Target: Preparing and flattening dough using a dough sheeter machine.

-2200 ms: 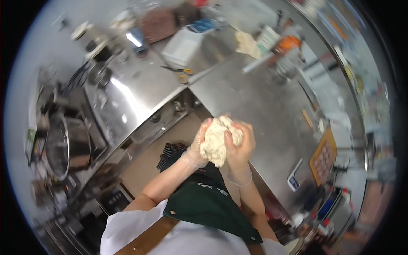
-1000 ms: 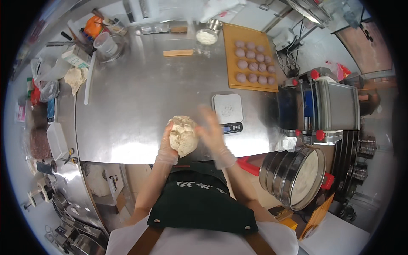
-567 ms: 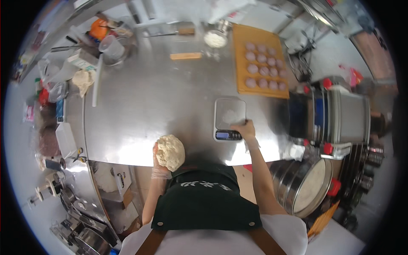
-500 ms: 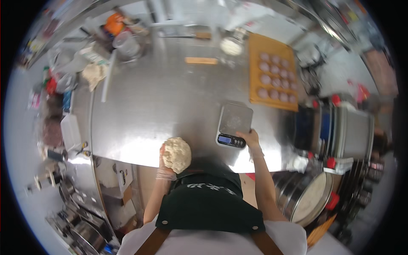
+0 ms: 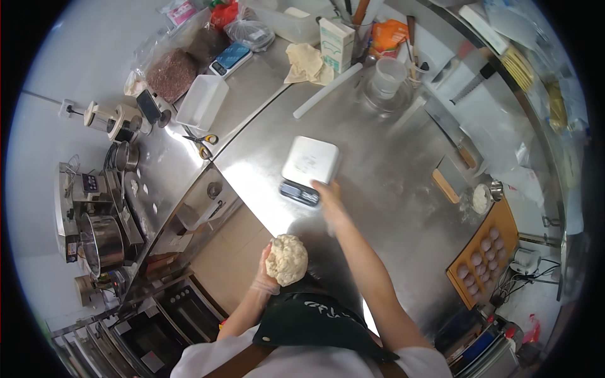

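l hand (image 5: pixel 268 268), in a clear plastic glove, cups the pale lumpy dough ball (image 5: pixel 288 259) from its l side; dough's held nr the worktable's front edge, just in front of the dark green apron (image 5: pixel 321 331). r hand (image 5: pixel 329 198) is well apart from l, out over the steel worktable (image 5: pixel 378 157), touching the flat kitchen scale (image 5: pixel 311 160) at its corner by the dark display strip; can't tell if fingers curl under it, as some are hidden. scale lies flat w/ a light, smudged platform & nothing on it but marks. beyond scale, a white rod (image 5: pixel 328 90) lies on the table; clear plastic cup (image 5: pixel 389 75) nr it, just past its far end. to the r: wood-handled scraper (image 5: pixel 445 185), knife (image 5: pixel 466 156) & a small bowl of white powder (image 5: pixel 481 199), then an orange-yellow tray (image 5: pixel 506 217) w/ rows of purplish balls (image 5: pixel 476 258). on the adjoining l counter: yellow-handled scissors (image 5: pixel 210 139) nr the join btwn counters, white tub (image 5: pixel 203 101) beside them, 2nd scale w/ blue top (image 5: pixel 233 57) farther back. upright white-&-green carton (image 5: pixel 336 44) stands nr the rod, w/ a cream cloth-like piece (image 5: pixel 309 64) next to it. far l, a big steel pot (image 5: pixel 104 246).
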Motion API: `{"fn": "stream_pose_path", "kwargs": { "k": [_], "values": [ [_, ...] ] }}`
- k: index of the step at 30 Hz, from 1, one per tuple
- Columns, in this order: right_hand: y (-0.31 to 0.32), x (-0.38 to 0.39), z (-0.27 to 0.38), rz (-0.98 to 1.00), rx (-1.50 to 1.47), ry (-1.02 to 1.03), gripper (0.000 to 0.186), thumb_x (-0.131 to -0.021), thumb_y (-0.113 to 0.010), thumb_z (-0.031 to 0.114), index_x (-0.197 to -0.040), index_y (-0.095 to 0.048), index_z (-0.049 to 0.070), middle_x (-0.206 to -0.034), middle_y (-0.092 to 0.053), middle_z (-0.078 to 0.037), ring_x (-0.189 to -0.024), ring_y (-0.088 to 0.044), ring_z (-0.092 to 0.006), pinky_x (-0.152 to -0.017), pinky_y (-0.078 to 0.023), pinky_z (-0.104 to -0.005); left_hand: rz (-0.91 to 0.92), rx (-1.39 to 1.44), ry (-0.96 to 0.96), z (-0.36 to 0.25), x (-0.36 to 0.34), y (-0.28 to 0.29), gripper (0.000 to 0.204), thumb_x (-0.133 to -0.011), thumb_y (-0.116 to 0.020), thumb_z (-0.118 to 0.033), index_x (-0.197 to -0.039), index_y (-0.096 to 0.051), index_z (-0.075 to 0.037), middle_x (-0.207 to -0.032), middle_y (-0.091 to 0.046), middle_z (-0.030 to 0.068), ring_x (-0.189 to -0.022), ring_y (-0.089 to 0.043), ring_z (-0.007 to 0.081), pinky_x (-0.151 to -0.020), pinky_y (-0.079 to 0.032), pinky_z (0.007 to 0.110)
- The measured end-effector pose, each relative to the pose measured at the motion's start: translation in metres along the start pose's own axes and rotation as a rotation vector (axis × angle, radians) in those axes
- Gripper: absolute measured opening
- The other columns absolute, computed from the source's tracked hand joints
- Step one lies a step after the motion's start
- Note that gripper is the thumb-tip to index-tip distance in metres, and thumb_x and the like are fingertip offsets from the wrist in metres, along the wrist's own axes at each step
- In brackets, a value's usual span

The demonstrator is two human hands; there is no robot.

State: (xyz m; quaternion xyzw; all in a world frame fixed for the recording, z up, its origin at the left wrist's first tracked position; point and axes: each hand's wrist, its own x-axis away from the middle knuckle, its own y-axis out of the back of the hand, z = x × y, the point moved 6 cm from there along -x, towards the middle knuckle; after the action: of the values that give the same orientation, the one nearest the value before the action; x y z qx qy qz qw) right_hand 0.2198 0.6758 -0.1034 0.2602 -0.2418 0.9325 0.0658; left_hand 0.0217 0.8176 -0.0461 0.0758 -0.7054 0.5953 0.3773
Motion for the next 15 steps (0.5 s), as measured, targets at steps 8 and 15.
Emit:
{"fn": "stream_pose_path", "kwargs": {
  "k": [8, 15],
  "values": [
    [-0.117, -0.055, -0.012, -0.114, 0.222, 0.053, 0.049, -0.083, -0.072, 0.019, -0.121, -0.052, -0.002, -0.116, -0.06, -0.016, -0.106, -0.058, -0.0219, -0.091, -0.045, -0.0314, -0.142, 0.023, -0.194, -0.027, 0.033, 0.049, 0.058, -0.093, -0.044, -0.052, -0.127, -0.054, -0.006, -0.125, -0.059, 0.015, -0.114, -0.057, 0.0317, -0.1, -0.045, 0.047],
    [-0.038, 0.132, -0.014, 0.432, 0.734, 0.37, 0.06, -0.086, -0.068, 0.031, -0.135, -0.046, 0.005, -0.135, -0.048, -0.018, -0.13, -0.04, -0.0304, -0.107, -0.034, -0.0406, -0.069, -0.126, -0.112, -0.023, -0.011, 0.031, 0.055, -0.093, -0.048, -0.05, -0.129, -0.051, -0.008, -0.127, -0.057, 0.0112, -0.117, -0.054, 0.0273, -0.102, -0.043, 0.044]
  ]
}}
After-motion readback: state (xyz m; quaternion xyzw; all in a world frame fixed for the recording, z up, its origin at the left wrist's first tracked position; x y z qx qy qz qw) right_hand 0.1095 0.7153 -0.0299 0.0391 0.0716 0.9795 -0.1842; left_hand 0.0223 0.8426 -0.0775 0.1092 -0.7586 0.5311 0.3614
